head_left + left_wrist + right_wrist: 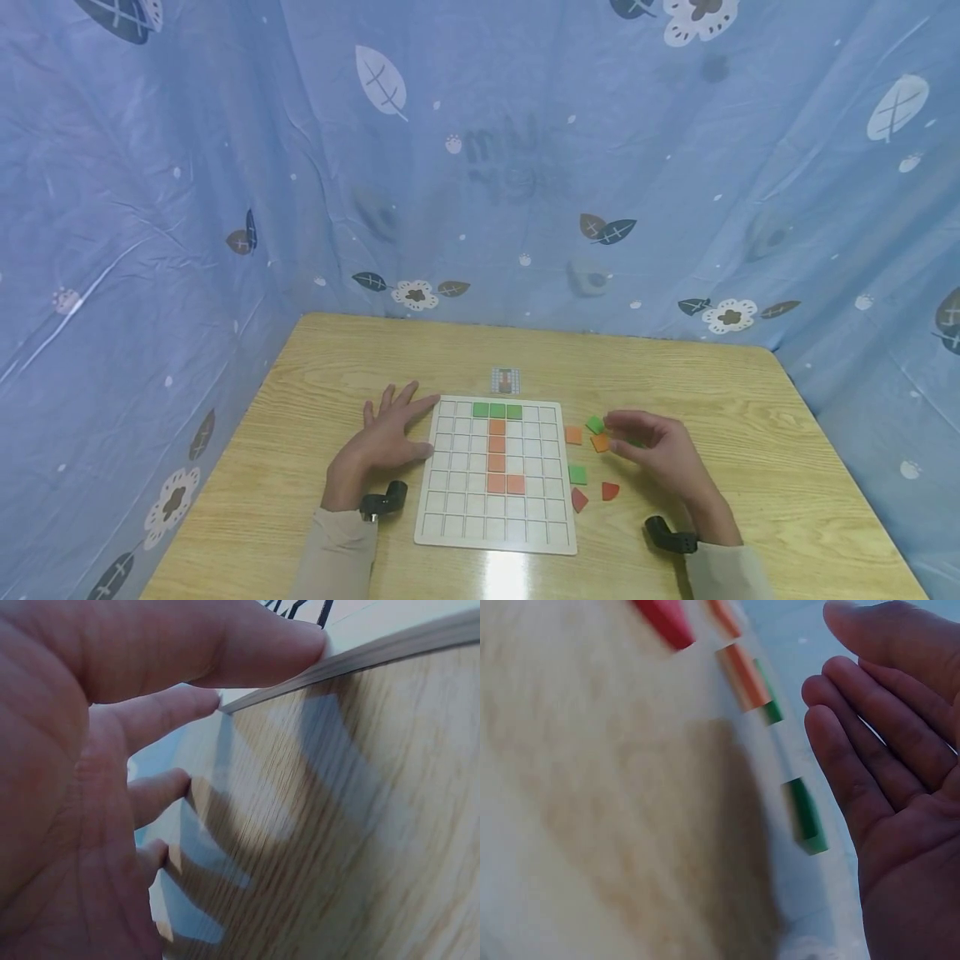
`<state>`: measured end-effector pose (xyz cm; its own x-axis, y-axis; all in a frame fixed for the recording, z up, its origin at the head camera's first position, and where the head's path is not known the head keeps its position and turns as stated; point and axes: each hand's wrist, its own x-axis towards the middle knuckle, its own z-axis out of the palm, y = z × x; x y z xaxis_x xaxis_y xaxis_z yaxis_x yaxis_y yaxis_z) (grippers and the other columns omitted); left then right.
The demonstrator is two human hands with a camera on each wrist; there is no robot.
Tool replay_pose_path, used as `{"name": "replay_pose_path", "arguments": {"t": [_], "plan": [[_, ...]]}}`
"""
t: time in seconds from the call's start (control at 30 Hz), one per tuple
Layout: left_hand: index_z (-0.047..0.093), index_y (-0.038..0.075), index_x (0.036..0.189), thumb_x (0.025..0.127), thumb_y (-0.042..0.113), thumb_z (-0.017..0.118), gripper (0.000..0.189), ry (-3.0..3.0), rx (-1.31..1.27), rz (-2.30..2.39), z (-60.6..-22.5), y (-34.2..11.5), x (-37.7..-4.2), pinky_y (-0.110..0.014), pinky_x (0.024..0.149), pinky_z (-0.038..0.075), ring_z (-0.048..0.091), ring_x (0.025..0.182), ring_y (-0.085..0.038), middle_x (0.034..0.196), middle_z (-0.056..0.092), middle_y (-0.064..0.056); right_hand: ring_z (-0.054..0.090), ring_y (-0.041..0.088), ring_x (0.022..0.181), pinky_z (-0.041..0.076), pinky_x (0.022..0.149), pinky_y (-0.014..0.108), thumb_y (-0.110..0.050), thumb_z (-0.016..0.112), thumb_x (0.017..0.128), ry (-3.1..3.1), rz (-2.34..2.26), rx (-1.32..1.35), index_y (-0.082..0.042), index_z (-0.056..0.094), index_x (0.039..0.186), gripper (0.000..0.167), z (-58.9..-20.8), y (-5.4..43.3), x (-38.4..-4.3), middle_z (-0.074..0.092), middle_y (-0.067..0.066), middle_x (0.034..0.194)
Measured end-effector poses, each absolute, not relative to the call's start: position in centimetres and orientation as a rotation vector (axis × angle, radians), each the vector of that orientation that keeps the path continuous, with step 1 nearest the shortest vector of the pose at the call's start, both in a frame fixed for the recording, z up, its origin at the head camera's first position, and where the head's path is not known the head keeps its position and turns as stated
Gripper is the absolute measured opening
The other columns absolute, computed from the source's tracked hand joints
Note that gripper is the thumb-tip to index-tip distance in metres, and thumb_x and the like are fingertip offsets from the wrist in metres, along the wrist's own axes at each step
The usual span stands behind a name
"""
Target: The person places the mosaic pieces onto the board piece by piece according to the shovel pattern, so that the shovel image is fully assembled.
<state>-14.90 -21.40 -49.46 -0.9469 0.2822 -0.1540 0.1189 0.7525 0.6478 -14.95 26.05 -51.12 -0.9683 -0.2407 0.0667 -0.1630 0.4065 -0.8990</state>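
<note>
A white grid board (453, 527) lies on the table. Three green square tiles (497, 411) sit in its top row, with several orange square tiles (497, 444) running down below them and a paler orange tile (515, 484) beside the lowest. My left hand (386, 437) has spread fingers, its thumb and index fingertip touching the board's left edge. Right of the board, my right hand (660, 454) hovers by a loose green tile (595, 425) and an orange tile (600, 443). In the right wrist view, that hand's fingers (847, 761) are gently bent and hold nothing.
Other loose pieces lie along the board's right side: an orange tile (573, 435), a green tile (577, 475) and two red pieces (611, 491) with a curved or pointed outline. A small printed picture card (506, 381) lies behind the board. Blue patterned curtains (480, 208) surround the wooden table (810, 500).
</note>
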Motion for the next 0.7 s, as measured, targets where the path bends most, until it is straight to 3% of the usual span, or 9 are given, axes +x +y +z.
{"name": "replay_pose_path", "arguments": {"t": [0.17,0.47,0.7], "plan": [[0.050,0.022,0.166,0.085,0.020,0.082,0.087,2.709,0.317,0.978,-49.43,-21.37,-14.90,-0.082,0.126,-0.010,-0.006,0.168,-0.056,0.183,0.017,-0.021,0.078,0.012,0.113,0.059,0.096,0.018,-0.020,0.088,0.093,2.651,-1.540,-0.376,-0.014,0.079,0.130,0.039,-51.72,26.07,-15.06,0.082,0.006,0.125],[0.050,0.021,0.166,0.086,0.019,0.082,0.086,2.708,0.313,0.977,-49.33,-21.40,-14.88,-0.082,0.126,-0.010,-0.006,0.168,-0.055,0.183,0.017,-0.021,0.077,0.008,0.107,0.061,0.092,0.020,-0.012,0.089,0.091,2.803,-1.360,-0.415,-0.017,0.083,0.122,0.031,-51.77,25.73,-15.19,0.083,0.000,0.118],[0.050,0.021,0.166,0.086,0.019,0.082,0.086,2.710,0.313,0.976,-49.47,-21.38,-14.95,-0.083,0.126,-0.010,-0.006,0.168,-0.056,0.183,0.017,-0.021,0.076,0.005,0.109,0.061,0.092,0.022,-0.008,0.088,0.091,2.837,-1.311,-0.451,-0.016,0.083,0.123,0.033,-51.65,25.33,-15.19,0.083,-0.003,0.120]]}}
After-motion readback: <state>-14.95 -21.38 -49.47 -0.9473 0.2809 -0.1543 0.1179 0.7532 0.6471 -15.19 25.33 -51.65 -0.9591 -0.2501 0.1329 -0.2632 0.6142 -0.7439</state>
